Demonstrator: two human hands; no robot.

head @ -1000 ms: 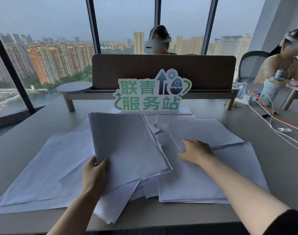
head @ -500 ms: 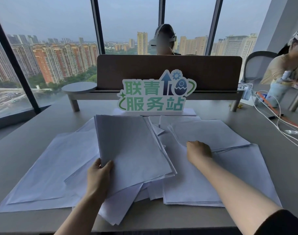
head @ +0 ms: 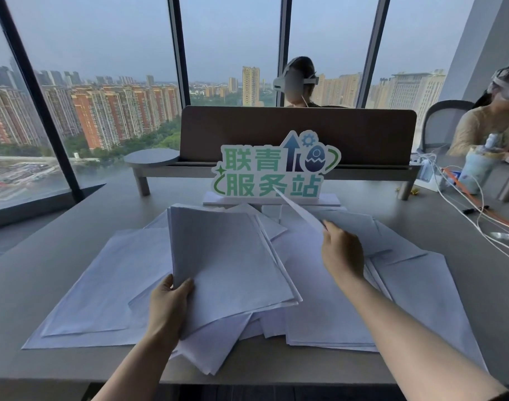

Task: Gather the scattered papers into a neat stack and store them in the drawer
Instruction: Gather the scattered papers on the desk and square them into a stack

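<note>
Head view: gathering step, drawer unseen.
Left hand [head: 169, 302] clamps stack [head: 230, 259]; right hand [head: 341, 253] pinches lifted sheet [head: 298, 211] at 1 o'clock; next, lay it on the stack.

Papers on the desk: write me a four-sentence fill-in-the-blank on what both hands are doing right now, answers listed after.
1. The left hand grips the near edge of a ____ of papers.
2. The right hand pinches a single sheet and holds it ____ the desk.
3. Behind the loose papers stands a green-lettered ____.
4. White ____ trail across the desk's right side.

Answers: stack; above; sign; cables
</note>
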